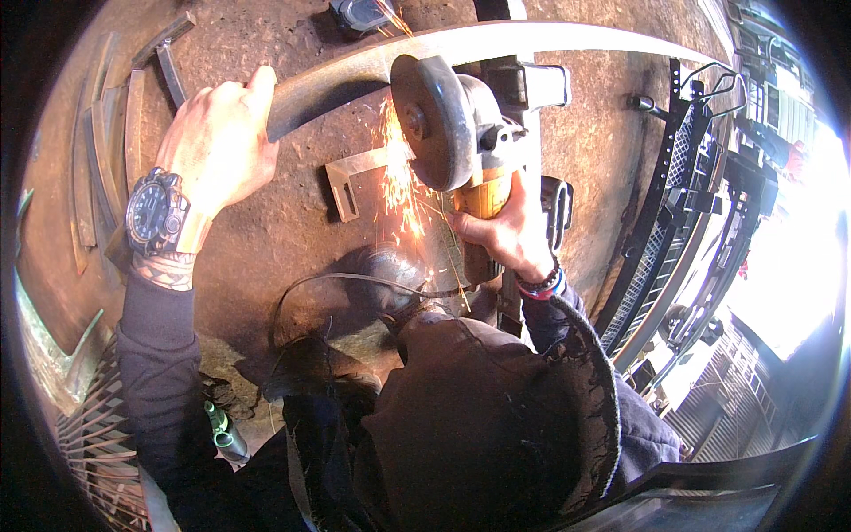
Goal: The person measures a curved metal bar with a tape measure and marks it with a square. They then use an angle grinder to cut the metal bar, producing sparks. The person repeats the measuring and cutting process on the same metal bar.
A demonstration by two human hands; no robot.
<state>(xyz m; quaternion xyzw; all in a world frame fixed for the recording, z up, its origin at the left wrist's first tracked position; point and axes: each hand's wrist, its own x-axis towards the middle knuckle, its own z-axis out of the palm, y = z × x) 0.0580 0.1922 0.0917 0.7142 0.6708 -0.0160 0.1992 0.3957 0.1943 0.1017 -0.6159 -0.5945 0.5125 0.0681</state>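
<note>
My right hand [514, 232] is wrapped round the yellow body of an angle grinder [448, 133]. Its round guard and disc sit against the near edge of a long steel bar [341, 80], and orange sparks [403, 195] spray downward from there. At the bar's left end, my left hand [222, 142] grips it, fingers mostly hidden behind the metal. The bar stretches to the far right, glaring white along its middle. A dark metal fixture [536, 86] stands just right of the grinder head, below the bar; whether it clamps the bar, I cannot tell.
A bent steel bracket [350, 182] lies on the brown surface between my hands. Loose steel lengths [137, 133] lie at far left. A cable [355, 277] curves near my body. Black metal frames with mesh [665, 213] stand at right. A green bottle [222, 421] is at lower left.
</note>
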